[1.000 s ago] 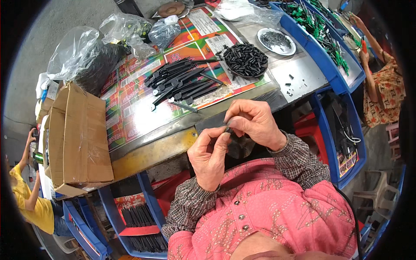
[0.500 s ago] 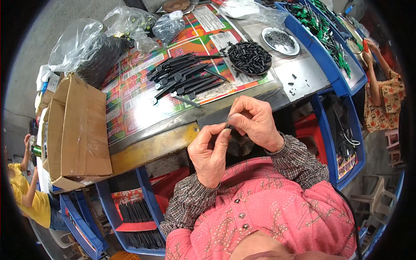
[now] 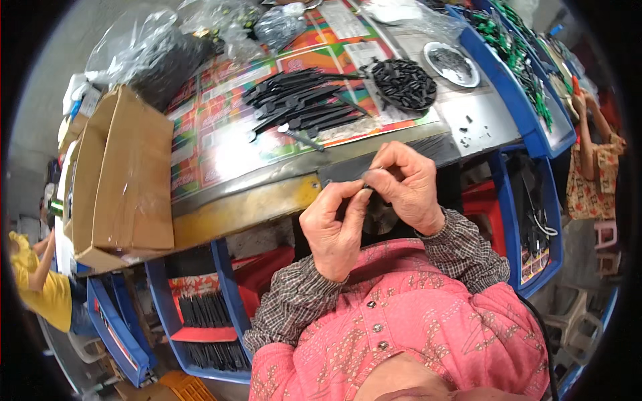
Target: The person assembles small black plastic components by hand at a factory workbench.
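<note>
Just in front of the table's edge, my left hand point(image 3: 334, 228) and my right hand point(image 3: 409, 191) meet fingertip to fingertip. Both are closed in a pinch around a small dark piece point(image 3: 367, 187), mostly hidden by the fingers. Beyond them on the table lies a heap of long black plastic strips point(image 3: 301, 103) with round ends. To its right a round dish point(image 3: 435, 100) is heaped with short black pieces. Farther right, a white plate point(image 3: 476, 81) carries small thin dark parts.
An open cardboard box point(image 3: 134, 180) stands at left, with a clear bag of black parts point(image 3: 150, 63) behind it. Blue trays point(image 3: 518, 83) with green and black parts line the right. Under the table are blue bins point(image 3: 224, 281). Co-workers sit at both sides.
The view has shifted slightly, so the table and its contents appear farther right. My hands stay pinched together, their fingers only slightly changed.
</note>
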Available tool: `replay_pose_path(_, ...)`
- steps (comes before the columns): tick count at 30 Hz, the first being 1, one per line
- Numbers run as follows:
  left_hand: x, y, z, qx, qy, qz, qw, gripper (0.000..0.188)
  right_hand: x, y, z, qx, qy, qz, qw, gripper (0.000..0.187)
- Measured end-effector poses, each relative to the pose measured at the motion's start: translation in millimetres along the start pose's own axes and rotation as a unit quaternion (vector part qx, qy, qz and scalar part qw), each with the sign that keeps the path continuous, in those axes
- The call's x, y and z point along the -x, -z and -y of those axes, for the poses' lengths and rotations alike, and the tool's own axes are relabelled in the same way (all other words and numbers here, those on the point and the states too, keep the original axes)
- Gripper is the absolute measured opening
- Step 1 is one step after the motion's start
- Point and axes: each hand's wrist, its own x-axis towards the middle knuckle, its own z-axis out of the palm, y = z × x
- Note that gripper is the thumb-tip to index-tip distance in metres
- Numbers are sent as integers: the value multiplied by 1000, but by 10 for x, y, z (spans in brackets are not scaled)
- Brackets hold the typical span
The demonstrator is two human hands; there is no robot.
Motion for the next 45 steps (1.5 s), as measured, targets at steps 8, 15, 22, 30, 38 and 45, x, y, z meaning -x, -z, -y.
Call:
replay_pose_path(8,134,269,-12,-42,-42,25,998,13,103,12,1,50,23,7,998,8)
replay_pose_path(15,611,1165,107,-246,54,-86,964,14,-28,154,-150,53,17,-3,998,10)
replay_pose_path(22,1315,2709,550,-481,120,-215,841,11,-77,129,-177,68,30,14,997,14)
replay_pose_path(30,1742,3340,673,-675,335,-186,631,17,-43,100,-153,82,30,25,996,14)
replay_pose_path(38,1714,3270,725,-710,350,-127,598,16,-49,104,-109,93,35,16,995,12)
replay_pose_path(45,1499,2924,493,-741,265,-103,609,13,-54,78,-1,85,-16,7,996,6)
